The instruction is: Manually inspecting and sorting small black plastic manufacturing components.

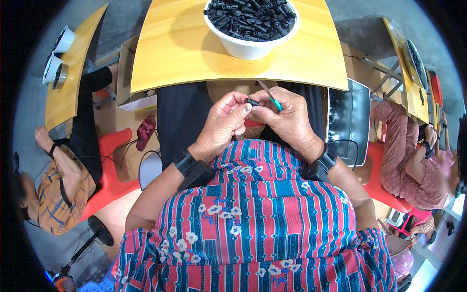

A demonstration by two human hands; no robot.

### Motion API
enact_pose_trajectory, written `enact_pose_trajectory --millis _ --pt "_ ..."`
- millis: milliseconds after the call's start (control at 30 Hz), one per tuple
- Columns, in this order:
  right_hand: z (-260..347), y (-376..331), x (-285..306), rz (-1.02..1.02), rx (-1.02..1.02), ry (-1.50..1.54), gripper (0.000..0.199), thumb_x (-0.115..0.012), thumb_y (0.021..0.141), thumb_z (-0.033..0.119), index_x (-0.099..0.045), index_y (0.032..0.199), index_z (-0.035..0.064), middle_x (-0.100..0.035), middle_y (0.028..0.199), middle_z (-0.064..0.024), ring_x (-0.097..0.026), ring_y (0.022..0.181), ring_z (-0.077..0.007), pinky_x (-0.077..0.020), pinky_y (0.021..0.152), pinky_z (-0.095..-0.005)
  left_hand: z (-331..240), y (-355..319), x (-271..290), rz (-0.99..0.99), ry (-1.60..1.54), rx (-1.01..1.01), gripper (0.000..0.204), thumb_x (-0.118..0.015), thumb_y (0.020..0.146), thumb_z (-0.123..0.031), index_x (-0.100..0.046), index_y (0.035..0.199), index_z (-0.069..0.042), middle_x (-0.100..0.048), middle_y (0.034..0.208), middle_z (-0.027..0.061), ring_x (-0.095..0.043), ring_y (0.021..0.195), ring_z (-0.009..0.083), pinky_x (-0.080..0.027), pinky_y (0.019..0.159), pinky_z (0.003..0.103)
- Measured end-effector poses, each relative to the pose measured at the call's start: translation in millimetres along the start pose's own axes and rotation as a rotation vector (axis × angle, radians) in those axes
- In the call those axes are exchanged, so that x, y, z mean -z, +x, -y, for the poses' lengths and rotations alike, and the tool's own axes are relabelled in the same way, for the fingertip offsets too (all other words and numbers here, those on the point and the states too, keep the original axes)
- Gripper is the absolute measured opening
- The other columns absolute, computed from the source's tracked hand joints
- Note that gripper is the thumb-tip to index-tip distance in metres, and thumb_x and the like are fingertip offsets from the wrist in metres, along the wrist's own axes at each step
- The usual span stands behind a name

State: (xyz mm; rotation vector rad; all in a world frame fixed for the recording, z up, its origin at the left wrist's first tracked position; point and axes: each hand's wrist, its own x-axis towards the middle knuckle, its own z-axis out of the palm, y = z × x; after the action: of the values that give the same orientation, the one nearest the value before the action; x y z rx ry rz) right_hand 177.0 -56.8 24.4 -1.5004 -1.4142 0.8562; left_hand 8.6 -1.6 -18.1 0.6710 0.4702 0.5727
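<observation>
- Small black part [251, 102]: located between the two hands, just below the near edge of the yellow table [185, 58].
- Left hand [224, 119]: part pinched narrowly between thumb and forefinger.
- Right hand [289, 114]: closed around a teal-handled blade [276, 103], tip pointed up and left; thumb placed at the part, contact cannot be told.
- White bowl [249, 49]: set on the table, heaped with black parts [250, 20].

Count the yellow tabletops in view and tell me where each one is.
3. The middle tabletop is at top centre, the left tabletop toward the left edge, and the right tabletop toward the right edge. More could be hidden.
</observation>
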Motion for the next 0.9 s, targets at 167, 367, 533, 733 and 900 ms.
enact_pose_trajectory --millis 167,367,533,733,900 --pt "-2 -1 -2 -0.048 0.074 -0.074 0.023 -0.073 0.076 0.009 -0.07 0.098 0.0041 -0.067 0.085 -0.0092 -0.061 0.068 -0.0151 -0.0492 0.064 -0.0263 1 0 -5 -0.033 -0.017 -0.034 0.012 -0.055 0.097 -0.016 -0.052 0.104 -0.007 -0.053 0.084 -0.0027 -0.04 0.061 -0.0003 -0.034 0.049 0.015" --pt "-3 -2 -6 -0.105 0.047 0.028 0.021 -0.075 0.073 0.009 -0.07 0.092 0.003 -0.065 0.078 -0.0092 -0.061 0.068 -0.0149 -0.0495 0.064 -0.0267 1 3 -3 -0.065 0.003 -0.034 0.012 -0.054 0.097 -0.016 -0.054 0.103 -0.006 -0.052 0.081 -0.0038 -0.039 0.058 -0.0009 -0.034 0.049 0.016" --pt "-4 1 -6 -0.088 0.069 0.004 0.019 -0.077 0.071 0.007 -0.069 0.088 0.0011 -0.064 0.077 -0.0091 -0.061 0.068 -0.0145 -0.0498 0.064 -0.0269 1 3 3 -0.004 -0.059 0.047 0.013 -0.053 0.098 -0.022 -0.053 0.103 -0.01 -0.054 0.081 -0.0048 -0.034 0.053 0.0005 -0.031 0.05 0.017" --pt "-3 1 -10 -0.08 0.071 -0.043 0.019 -0.077 0.069 0.006 -0.064 0.082 0.0012 -0.06 0.074 -0.0088 -0.059 0.064 -0.0166 -0.0488 0.061 -0.0287 -1 0 -3 0.016 -0.067 0.06 0.012 -0.046 0.101 -0.023 -0.047 0.104 -0.011 -0.044 0.078 -0.0052 -0.033 0.054 -0.0003 -0.032 0.049 0.016" --pt "-1 4 -11 -0.068 0.116 -0.074 0.022 -0.077 0.067 0.009 -0.06 0.08 0.003 -0.056 0.071 -0.0095 -0.057 0.063 -0.0213 -0.0472 0.061 -0.0309 -5 -1 -7 0.01 -0.086 0.091 0.013 -0.044 0.101 -0.026 -0.046 0.103 -0.013 -0.04 0.076 -0.0053 -0.031 0.054 0.0004 -0.03 0.05 0.016"
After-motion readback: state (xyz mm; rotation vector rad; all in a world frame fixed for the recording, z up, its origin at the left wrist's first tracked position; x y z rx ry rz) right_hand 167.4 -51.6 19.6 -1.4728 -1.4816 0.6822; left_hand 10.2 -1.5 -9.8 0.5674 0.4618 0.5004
